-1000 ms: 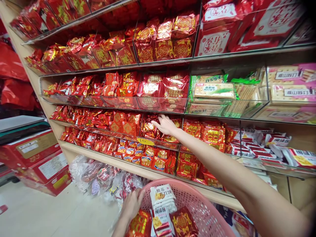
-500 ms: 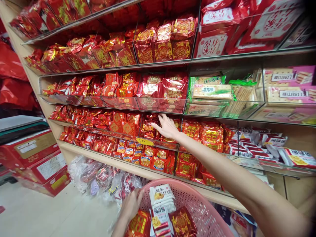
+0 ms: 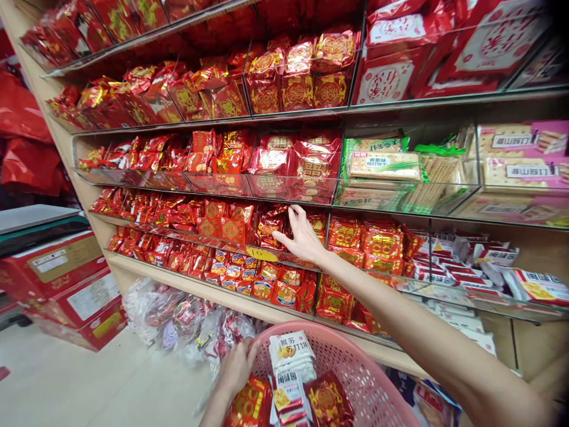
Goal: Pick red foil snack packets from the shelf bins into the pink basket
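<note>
My right hand reaches into a shelf compartment of shiny red snack packets. Its thumb and fingers are apart at the packets' edge; whether the fingertips touch one is unclear. My left hand is closed on the left rim of a pink plastic basket, its fingertips partly hidden. Inside the basket lie white cracker packets, a white-and-red biscuit packet, and red packets with gold print, one at the left and another at the right.
Clear plastic fronts line the shelves, with a yellow price tag below my right hand. Green cracker packs sit above right. Red cartons stand at the left, and clear bags of goods lie under the bottom shelf.
My right hand has stayed at the same compartment, its wrist slightly lower and its thumb and fingers a little further apart. The left hand and basket look unmoved.
</note>
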A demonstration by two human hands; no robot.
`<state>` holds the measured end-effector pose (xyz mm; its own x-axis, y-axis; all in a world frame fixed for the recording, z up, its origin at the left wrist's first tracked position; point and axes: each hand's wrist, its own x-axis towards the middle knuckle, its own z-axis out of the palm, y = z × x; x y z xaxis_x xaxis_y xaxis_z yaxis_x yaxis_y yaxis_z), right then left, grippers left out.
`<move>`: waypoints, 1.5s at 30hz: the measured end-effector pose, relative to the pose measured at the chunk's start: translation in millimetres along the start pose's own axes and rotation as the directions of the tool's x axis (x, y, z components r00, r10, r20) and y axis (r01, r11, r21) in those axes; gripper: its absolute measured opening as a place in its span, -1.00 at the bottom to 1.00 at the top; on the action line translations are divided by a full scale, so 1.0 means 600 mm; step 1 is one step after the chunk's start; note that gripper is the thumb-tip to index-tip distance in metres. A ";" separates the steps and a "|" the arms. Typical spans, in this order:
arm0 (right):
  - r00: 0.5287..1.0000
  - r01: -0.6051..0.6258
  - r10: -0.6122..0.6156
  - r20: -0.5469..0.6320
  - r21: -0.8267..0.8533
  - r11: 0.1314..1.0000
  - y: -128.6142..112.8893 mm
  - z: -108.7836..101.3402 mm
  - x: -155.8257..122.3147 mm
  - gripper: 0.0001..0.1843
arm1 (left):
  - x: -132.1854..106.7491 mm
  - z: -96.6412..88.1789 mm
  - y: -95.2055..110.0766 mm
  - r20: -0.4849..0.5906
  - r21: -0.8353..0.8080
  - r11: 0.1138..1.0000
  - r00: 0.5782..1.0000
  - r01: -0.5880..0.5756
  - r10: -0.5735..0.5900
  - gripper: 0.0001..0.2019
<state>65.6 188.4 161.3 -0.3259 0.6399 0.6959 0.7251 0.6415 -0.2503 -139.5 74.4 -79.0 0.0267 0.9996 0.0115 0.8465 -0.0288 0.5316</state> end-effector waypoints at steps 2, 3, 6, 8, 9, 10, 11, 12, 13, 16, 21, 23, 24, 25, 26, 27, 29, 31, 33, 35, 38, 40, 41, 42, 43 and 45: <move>0.999 0.023 -0.023 -0.024 0.016 1.000 0.001 -0.002 -0.006 -0.11 | 0.000 0.000 0.001 0.001 -0.004 1.000 1.000 0.000 0.000 -0.57; 0.999 0.037 -0.036 -0.036 0.022 0.999 0.001 -0.004 -0.009 -0.12 | -0.001 0.000 0.001 0.001 -0.001 1.000 1.000 0.000 0.000 -0.57; 0.995 0.072 -0.070 -0.070 0.033 0.997 0.001 -0.010 -0.018 -0.18 | -0.001 0.000 0.001 0.000 0.032 0.999 1.000 0.010 -0.010 -0.57; 0.993 0.089 -0.086 -0.079 0.036 0.995 -0.001 -0.017 -0.026 -0.20 | -0.002 0.001 0.001 -0.004 0.044 0.999 1.000 0.015 -0.014 -0.57; 0.992 0.099 -0.096 -0.085 0.036 0.994 -0.001 -0.022 -0.030 -0.21 | -0.002 0.001 0.001 -0.007 0.043 0.999 1.000 0.014 -0.013 -0.57; 0.990 0.112 -0.108 -0.090 0.037 0.993 -0.002 -0.027 -0.035 -0.21 | -0.002 0.001 0.001 -0.007 0.037 0.999 1.000 0.010 -0.010 -0.57; 0.988 0.128 -0.123 -0.096 0.038 0.991 -0.003 -0.032 -0.041 -0.20 | -0.002 0.001 0.001 -0.008 0.034 0.999 1.000 0.006 -0.006 -0.57; 0.985 0.143 -0.138 -0.101 0.043 0.989 -0.004 -0.039 -0.048 -0.19 | -0.002 0.001 0.002 -0.007 0.031 1.000 1.000 0.003 -0.003 -0.57; 0.984 0.154 -0.148 -0.103 0.051 0.987 -0.005 -0.046 -0.056 -0.18 | -0.003 0.000 0.003 -0.007 0.029 1.000 1.000 0.001 0.000 -0.57; 0.985 0.151 -0.141 -0.098 0.106 0.983 -0.010 -0.070 -0.091 -0.12 | -0.002 -0.002 0.003 -0.004 0.030 1.000 1.000 0.001 -0.001 -0.57; 0.993 0.066 -0.025 -0.112 0.381 0.922 -0.026 -0.104 -0.188 -0.16 | 0.000 -0.001 0.003 0.009 0.045 0.999 1.000 0.003 -0.004 -0.55; 0.989 0.001 0.076 -0.125 0.522 0.853 -0.035 -0.107 -0.235 -0.19 | 0.000 0.000 0.004 0.010 0.046 0.999 1.000 -0.003 0.002 -0.54; 0.982 -0.040 0.138 -0.125 0.583 0.811 -0.040 -0.106 -0.258 -0.19 | -0.001 0.000 0.005 0.008 0.048 0.999 1.000 -0.005 0.005 -0.54; 0.973 -0.076 0.197 -0.121 0.638 0.766 -0.045 -0.104 -0.281 -0.19 | -0.001 -0.001 0.006 0.007 0.049 0.999 1.000 -0.006 0.006 -0.54; 0.962 -0.104 0.249 -0.113 0.693 0.714 -0.050 -0.100 -0.302 -0.19 | -0.003 -0.002 0.008 0.007 0.049 0.999 1.000 -0.004 0.004 -0.55; 0.951 -0.121 0.292 -0.103 0.746 0.655 -0.054 -0.096 -0.322 -0.19 | -0.004 -0.004 0.010 0.008 0.047 0.999 1.000 -0.001 0.001 -0.56; 0.930 -0.144 0.362 -0.068 0.838 0.527 -0.063 -0.085 -0.358 -0.19 | -0.006 -0.008 0.013 0.015 0.047 0.999 1.000 0.007 -0.008 -0.56; 0.903 -0.182 0.430 -0.011 0.896 0.406 -0.069 -0.072 -0.387 -0.20 | -0.008 -0.011 0.017 0.017 0.053 0.998 1.000 0.022 -0.023 -0.56; 0.870 -0.247 0.487 0.072 0.919 0.306 -0.072 -0.060 -0.411 -0.19 | -0.008 -0.011 0.018 0.002 0.025 0.999 1.000 0.025 -0.025 -0.56; 0.841 -0.305 0.521 0.143 0.922 0.239 -0.072 -0.048 -0.429 -0.18 | -0.005 -0.009 0.017 -0.021 -0.041 0.999 1.000 -0.002 0.001 -0.56; 0.813 -0.358 0.547 0.200 0.913 0.198 -0.068 -0.033 -0.450 -0.21 | 0.000 -0.007 0.012 -0.071 -0.110 0.991 0.995 -0.082 0.075 -0.56; 0.793 -0.390 0.565 0.226 0.901 0.187 -0.066 -0.027 -0.460 -0.24 | 0.004 -0.012 0.014 -0.128 -0.129 0.983 0.985 -0.133 0.117 -0.58; 0.787 -0.403 0.570 0.236 0.896 0.185 -0.066 -0.025 -0.464 -0.25 | 0.005 -0.017 0.019 -0.165 -0.142 0.978 0.978 -0.153 0.129 -0.60; 0.784 -0.409 0.574 0.237 0.893 0.190 -0.067 -0.024 -0.468 -0.24 | 0.004 -0.023 0.028 -0.198 -0.166 0.971 0.971 -0.172 0.138 -0.61; 0.785 -0.411 0.574 0.233 0.889 0.201 -0.068 -0.023 -0.471 -0.24 | 0.002 -0.030 0.042 -0.224 -0.213 0.959 0.965 -0.185 0.136 -0.63; 0.794 -0.411 0.567 0.220 0.881 0.233 -0.073 -0.022 -0.475 -0.21 | -0.009 -0.046 0.080 -0.228 -0.368 0.907 0.966 -0.203 0.124 -0.65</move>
<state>134.8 -27.4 -17.4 0.0189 0.9648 0.2621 -0.2314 0.2593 -0.9377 -113.8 67.6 -30.3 0.0093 0.9629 0.2696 0.5668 -0.2272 0.7919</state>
